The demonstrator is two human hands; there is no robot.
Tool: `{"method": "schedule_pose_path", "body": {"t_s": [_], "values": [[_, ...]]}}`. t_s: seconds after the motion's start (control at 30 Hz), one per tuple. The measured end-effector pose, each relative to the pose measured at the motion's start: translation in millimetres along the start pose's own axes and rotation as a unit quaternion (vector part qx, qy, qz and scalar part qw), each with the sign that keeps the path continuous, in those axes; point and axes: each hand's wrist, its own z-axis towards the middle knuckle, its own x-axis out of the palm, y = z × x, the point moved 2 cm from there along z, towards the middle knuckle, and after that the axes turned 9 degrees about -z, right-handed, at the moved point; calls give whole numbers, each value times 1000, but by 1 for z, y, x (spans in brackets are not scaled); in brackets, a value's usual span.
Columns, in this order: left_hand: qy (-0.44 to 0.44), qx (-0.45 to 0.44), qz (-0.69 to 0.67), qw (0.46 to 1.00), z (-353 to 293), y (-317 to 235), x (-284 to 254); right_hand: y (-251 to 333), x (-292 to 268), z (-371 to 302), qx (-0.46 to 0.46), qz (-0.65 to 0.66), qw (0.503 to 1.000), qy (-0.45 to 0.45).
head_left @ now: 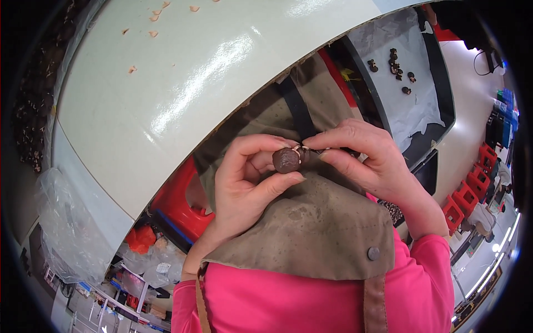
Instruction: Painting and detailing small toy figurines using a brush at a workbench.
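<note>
In front of my apron, my left hand [247, 175] grips a small dark brown round piece [286, 160] between thumb and fingers. Pale, thin bits show at its right side, beside a second dark rounded part. My right hand [361, 152] is closed in a pinch at that side, its forefinger tip touching or almost touching the pale bits. Something small and dark shows between its fingers, too hidden to name. A brown-green apron [316, 233] lies under both hands.
A pale glossy table [183, 111] with small peach-coloured scraps [154, 34] stands at the left. To the right, a black tray [447, 100] lined with white paper holds several dark brown pieces [394, 64]. Clear plastic bags [72, 216], a red stool [180, 202] and more red stools [466, 197] surround me.
</note>
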Motion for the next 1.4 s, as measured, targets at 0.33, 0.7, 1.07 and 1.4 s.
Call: {"method": "schedule_pose_path", "body": {"t_s": [0.33, 0.7, 1.07, 1.4], "values": [[-6, 19, 27, 999, -1, 0, -1, 0, -2, -2, 71, 114, 991, -17], [8, 38, 93, 995, 2, -2, 0, 9, -5, 3, 13, -56, 998, 2], [3, 60, 143, 988, 3, -2, 3, 7, -6, 2, -5, -81, 997, -2], [13, 84, 244, 966, 3, -4, 1, 8, -5, 1, -32, -128, 991, -27]]}}
